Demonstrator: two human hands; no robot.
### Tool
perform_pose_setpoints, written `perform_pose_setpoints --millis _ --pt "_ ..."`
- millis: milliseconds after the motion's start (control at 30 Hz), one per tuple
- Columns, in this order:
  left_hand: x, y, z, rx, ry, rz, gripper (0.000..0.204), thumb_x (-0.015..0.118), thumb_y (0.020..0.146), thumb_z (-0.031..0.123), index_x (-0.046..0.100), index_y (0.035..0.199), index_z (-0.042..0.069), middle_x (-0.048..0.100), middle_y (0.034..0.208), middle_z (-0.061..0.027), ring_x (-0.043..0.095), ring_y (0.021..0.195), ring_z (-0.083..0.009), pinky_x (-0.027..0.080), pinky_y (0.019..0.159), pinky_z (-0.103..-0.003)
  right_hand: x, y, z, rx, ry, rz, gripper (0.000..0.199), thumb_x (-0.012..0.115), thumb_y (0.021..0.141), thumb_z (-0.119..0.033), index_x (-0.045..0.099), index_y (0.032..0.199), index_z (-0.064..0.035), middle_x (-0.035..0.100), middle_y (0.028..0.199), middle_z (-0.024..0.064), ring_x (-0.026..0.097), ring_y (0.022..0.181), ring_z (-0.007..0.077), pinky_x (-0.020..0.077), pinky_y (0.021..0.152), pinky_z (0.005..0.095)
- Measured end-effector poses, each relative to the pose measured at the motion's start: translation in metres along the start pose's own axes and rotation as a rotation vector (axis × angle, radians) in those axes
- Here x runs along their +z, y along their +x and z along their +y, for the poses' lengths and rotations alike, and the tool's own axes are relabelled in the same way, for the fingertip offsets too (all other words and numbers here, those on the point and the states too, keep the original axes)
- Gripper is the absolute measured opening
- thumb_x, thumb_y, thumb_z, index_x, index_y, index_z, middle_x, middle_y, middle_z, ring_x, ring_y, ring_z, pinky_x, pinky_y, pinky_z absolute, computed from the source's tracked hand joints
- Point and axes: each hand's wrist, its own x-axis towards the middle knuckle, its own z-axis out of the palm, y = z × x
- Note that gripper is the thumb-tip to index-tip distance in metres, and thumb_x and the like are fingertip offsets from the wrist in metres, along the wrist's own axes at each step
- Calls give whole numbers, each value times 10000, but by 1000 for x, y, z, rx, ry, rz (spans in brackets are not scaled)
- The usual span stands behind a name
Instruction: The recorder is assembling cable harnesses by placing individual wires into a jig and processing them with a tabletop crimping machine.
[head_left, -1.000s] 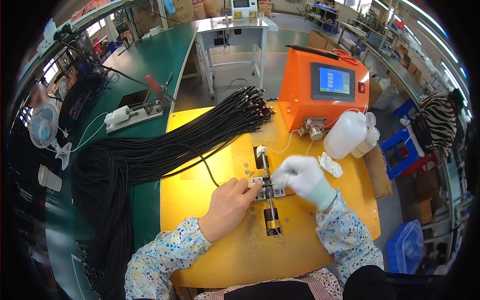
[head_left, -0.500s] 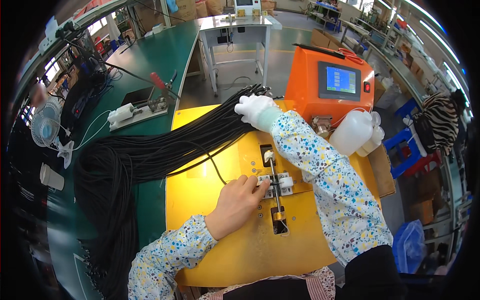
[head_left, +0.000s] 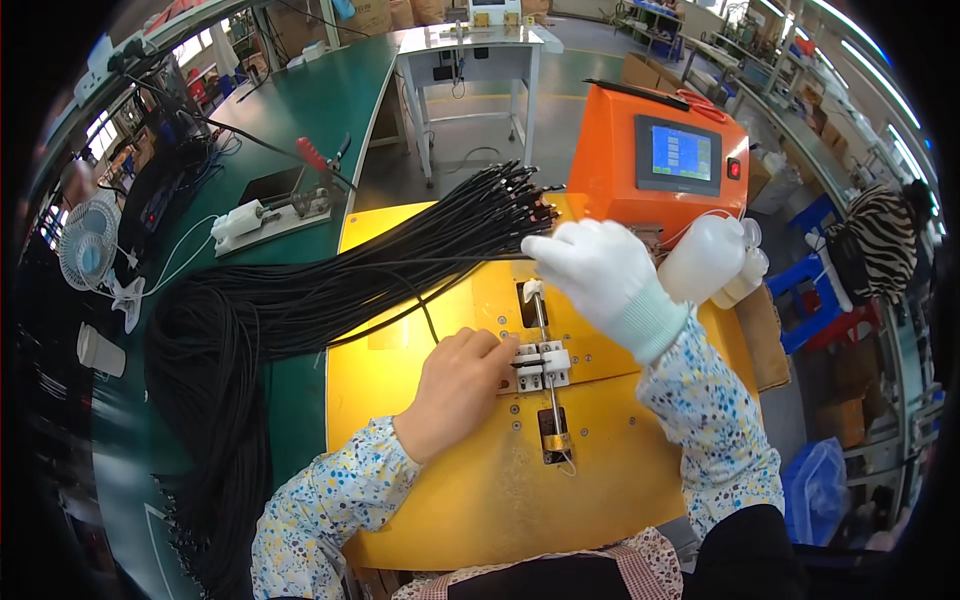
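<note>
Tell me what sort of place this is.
Probably a factory or workshop floor: a thick bundle of black cables spans a green bench and yellow worktop, an orange machine with a screen stands alongside, and more workstations fill the background.

No legible text anywhere in view. Screen (head_left: 680,155) on the orange unit (head_left: 600,150) is lit blue with a column of pale blocks, any characters in them too small to make out; same for any marking on the red switch (head_left: 735,169) right of it.
</note>
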Motion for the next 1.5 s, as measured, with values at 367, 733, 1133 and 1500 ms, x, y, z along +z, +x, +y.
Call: perform_pose_setpoints --millis 367,733,1133,1500 --pt "-35 6 8 53 -62 -296 184 652 771 26 608 948 49 587 970 -99 523 984 -295 414 887 -404 -8 -46 -6 247 283 51 211 678 804 -93 653 1011 -63 606 791 98 607 746 290 486 673 381" --pt "-2 0 13 -111 -394 -46 274 644 763 -41 640 1029 24 580 888 -128 615 749 -289 515 638 -344 0 -78 -33 660 997 -279 128 700 816 -160 685 891 -58 643 799 119 630 729 292 501 658 356" --pt "7 -2 9 41 -119 30 324 637 698 -66 682 999 48 565 759 -61 572 686 -230 499 605 -332 12 -82 -30 279 571 -153 110 713 767 -117 661 853 -72 581 806 89 601 772 287 482 658 368" --pt "4 -1 0 204 -50 -51 301 605 768 0 652 1064 21 534 811 -54 538 749 -212 481 672 -318 6 -59 -9 305 512 7 99 656 801 -95 639 898 -78 586 831 104 606 799 305 490 684 390"
